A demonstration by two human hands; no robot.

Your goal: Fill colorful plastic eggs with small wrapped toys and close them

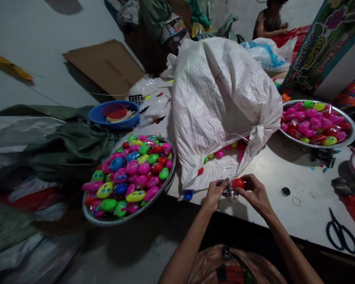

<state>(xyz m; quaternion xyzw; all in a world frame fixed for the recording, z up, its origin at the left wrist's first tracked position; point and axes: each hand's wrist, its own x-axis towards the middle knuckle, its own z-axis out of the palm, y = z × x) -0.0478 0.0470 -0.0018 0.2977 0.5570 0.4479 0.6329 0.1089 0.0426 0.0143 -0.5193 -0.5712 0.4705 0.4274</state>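
In front of me, at the table's near edge, my right hand (255, 193) pinches a small red plastic egg (238, 183). My left hand (216, 194) grips a clear printed plastic wrapper (227, 190) against the egg's left side. I cannot tell whether the egg is partly inside the wrapper. Just beyond my hands lies the mouth of a big white woven sack (221, 102), with loose coloured eggs (219, 154) showing in it. A blue egg (188, 195) is at the table edge, left of my left hand.
A metal basin (87, 211) of wrapped coloured eggs stands at left, with a blue basin (114, 123) behind it. Another metal basin (353, 132) holds mostly pink eggs at right. Scissors (340, 232) and a black ring (285, 191) lie on the table. A person (268, 23) sits far back.
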